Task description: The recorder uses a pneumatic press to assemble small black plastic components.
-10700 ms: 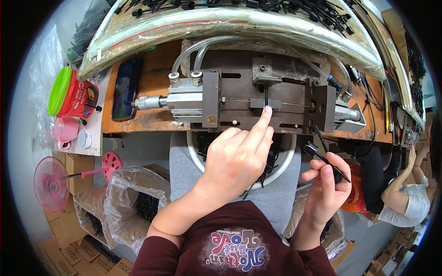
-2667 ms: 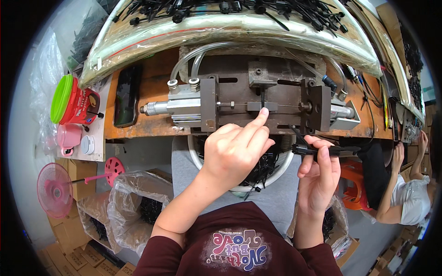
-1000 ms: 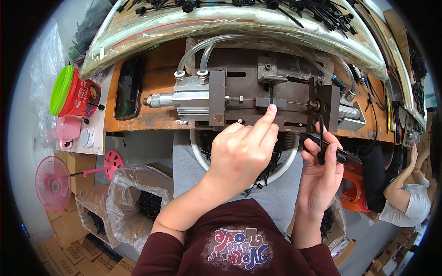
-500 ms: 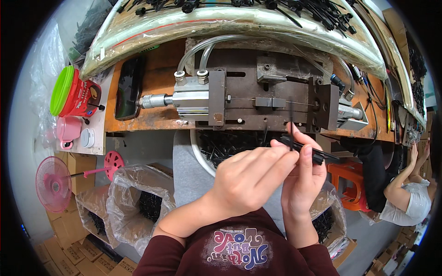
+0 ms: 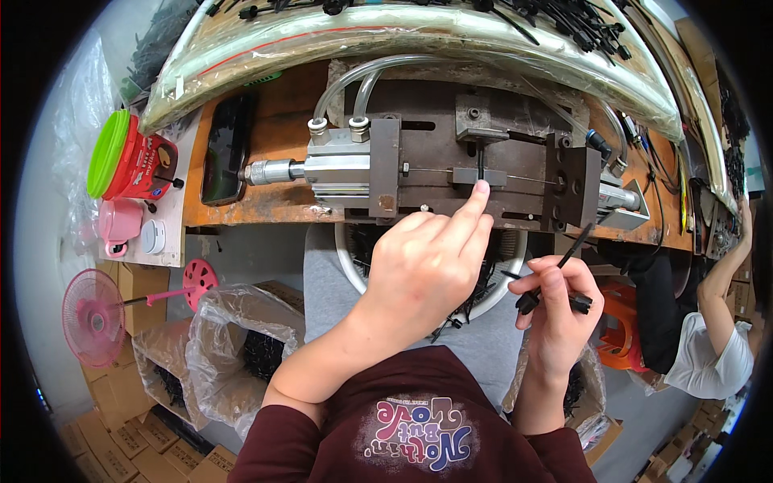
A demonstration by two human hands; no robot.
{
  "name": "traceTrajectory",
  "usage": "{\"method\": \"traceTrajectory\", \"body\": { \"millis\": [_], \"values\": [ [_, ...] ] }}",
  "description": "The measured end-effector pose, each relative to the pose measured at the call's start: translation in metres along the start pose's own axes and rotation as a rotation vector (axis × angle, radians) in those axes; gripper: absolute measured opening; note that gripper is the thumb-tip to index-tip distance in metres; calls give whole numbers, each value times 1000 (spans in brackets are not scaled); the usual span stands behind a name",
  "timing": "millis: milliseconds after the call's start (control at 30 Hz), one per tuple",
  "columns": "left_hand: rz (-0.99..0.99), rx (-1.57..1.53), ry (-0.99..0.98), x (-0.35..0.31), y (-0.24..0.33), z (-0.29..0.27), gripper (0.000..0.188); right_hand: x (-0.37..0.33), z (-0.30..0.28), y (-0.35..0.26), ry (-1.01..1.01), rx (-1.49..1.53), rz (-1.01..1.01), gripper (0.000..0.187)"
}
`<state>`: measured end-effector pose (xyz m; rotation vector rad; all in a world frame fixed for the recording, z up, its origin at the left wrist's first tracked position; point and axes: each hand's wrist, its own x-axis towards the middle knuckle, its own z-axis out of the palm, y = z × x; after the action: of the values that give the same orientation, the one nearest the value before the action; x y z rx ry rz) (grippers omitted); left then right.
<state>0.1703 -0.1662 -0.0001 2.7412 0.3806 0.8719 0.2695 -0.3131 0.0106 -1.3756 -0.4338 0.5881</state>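
Observation:
My left hand (image 5: 431, 262) reaches to the metal fixture (image 5: 439, 149), its index finger extended. That fingertip is at the near end of a thin black plastic stem (image 5: 481, 163), which lies across the small grey block (image 5: 463, 176) and points at the upper bracket (image 5: 481, 121). My left thumb is hidden, and my fingers are closed around the stem's near end. Nearer to me on the right, my right hand (image 5: 557, 310) is closed on several black plastic stems (image 5: 573, 248) with wider heads (image 5: 527, 303).
Air cylinders (image 5: 340, 165) with clear hoses (image 5: 366, 80) flank the fixture. Below it, a round white-rimmed tub (image 5: 345, 258) holds black parts. More black parts lie on the plastic-covered shelf (image 5: 403, 40). A phone (image 5: 225, 153) and red bucket (image 5: 145, 165) sit left. Another person's arm (image 5: 717, 274) is at right.
My left hand has moved away from my right and up to the fixture, laying a black stem across the block. My right hand has moved right and down, keeping several stems.

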Motion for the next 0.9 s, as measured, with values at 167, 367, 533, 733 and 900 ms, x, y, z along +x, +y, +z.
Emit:
{"method": "traceTrajectory", "body": {
  "millis": [167,367,533,733,900],
  "values": [
    [-10,28,-20,2,1,-3,24,3,-1,-1,-56,-19,79,16],
    [-38,-11,-3,1,3,-6,26,6,-1,4,-35,-59,71,19],
    [47,-404,-9,-9,11,-26,32,8,-2,8,-100,-65,50,21],
    [129,-424,-31,-14,19,-17,27,7,0,13,-199,-134,-62,18],
    [102,-356,18,-9,14,-24,25,6,1,6,-66,-123,-51,16]
  ]
}}
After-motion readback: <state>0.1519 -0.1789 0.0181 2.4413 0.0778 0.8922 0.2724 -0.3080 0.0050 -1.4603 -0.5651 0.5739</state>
